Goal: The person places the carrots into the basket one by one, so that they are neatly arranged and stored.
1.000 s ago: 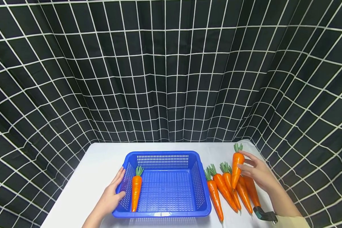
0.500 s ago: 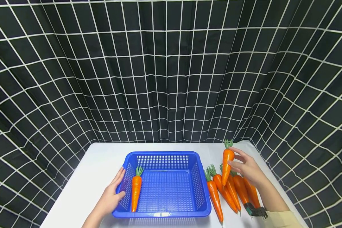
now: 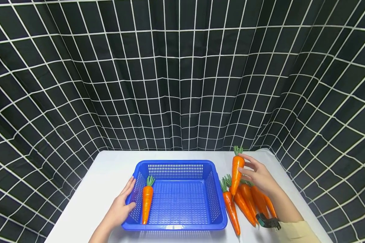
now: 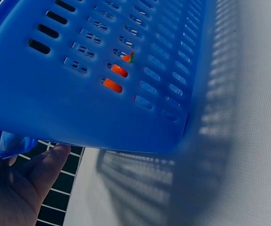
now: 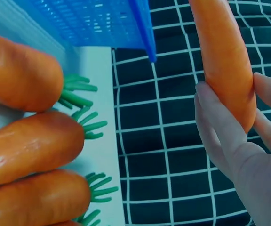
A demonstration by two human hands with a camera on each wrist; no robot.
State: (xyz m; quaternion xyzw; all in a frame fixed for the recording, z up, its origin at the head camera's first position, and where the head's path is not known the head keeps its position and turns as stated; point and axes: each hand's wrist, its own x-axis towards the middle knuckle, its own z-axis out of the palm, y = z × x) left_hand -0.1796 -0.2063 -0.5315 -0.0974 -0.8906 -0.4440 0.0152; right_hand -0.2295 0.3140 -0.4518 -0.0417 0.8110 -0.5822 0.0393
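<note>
My right hand [image 3: 257, 175] pinches an orange carrot [image 3: 237, 170] with green stem stubs, its tip angled down. The right wrist view shows thumb and fingers on opposite sides of this carrot [image 5: 227, 61]. Below that hand, several more carrots [image 3: 244, 206] lie side by side on the white table. My left hand [image 3: 120, 206] rests against the left rim of a blue perforated basket [image 3: 174, 227], fingers extended along it and thumb over the edge. Inside the basket, along its left wall, lies a single carrot [image 3: 147, 204]. In the left wrist view, orange shows through slots in the basket wall [image 4: 79, 108].
The white table [image 3: 88, 195] stands in front of a black cloth with a white grid [image 3: 182, 84], which encloses the back and both sides. A dark wrist strap [image 3: 267, 222] sits on the right arm, over some loose carrots.
My right hand has moved left with the carrot, from above the right-hand carrots toward the basket's right side. The left hand and the basket hold their place.
</note>
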